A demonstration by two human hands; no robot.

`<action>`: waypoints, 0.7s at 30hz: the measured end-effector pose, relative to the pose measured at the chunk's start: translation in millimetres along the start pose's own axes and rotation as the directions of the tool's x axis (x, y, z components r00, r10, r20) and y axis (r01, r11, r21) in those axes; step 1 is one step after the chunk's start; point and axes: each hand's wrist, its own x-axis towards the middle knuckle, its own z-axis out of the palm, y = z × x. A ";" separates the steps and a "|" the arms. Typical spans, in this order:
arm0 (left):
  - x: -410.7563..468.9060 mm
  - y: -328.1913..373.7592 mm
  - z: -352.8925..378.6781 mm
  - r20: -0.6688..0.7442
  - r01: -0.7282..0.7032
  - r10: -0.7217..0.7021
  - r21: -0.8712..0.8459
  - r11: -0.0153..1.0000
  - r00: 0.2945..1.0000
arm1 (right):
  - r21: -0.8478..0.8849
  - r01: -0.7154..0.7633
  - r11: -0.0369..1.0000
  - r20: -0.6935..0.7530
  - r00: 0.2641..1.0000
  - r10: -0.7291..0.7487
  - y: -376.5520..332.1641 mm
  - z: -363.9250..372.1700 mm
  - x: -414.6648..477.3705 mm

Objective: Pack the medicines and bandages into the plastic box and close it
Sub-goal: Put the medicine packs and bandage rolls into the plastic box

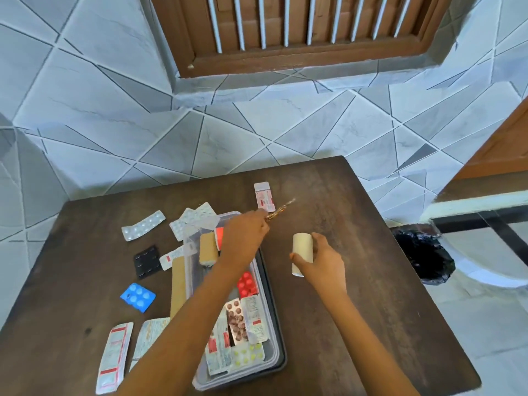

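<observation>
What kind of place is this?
Likely a room in a home: grey geometric-patterned wall tiles, a brown wooden shuttered window, and a dark wooden table against the wall.

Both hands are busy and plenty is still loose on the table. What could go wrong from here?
1. The left hand pinches a blurred strip by one end while its forearm crosses the plastic box; the strip may slip or the arm may nudge the box.
2. The right hand holds a bandage roll loosely over bare table; dropped, it could roll away.
3. The packs in the box lie heaped and tilted, so the lid may not close flat.
</observation>
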 end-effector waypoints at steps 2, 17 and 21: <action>-20.7 -16.8 -26.5 -0.149 0.036 -0.048 -0.083 0.996 0.988 | 0.032 0.069 0.997 0.018 0.997 -0.069 -16.3 3.2 -6.0; -134.1 -99.1 -8.6 0.095 0.059 -0.084 0.242 0.969 0.992 | -0.093 0.249 0.964 0.189 0.955 -0.228 -63.4 50.7 -45.7; -134.1 -103.2 5.3 0.234 -0.075 -0.009 0.345 0.936 0.972 | -0.171 0.289 0.942 0.196 0.947 -0.255 -64.6 50.1 -49.9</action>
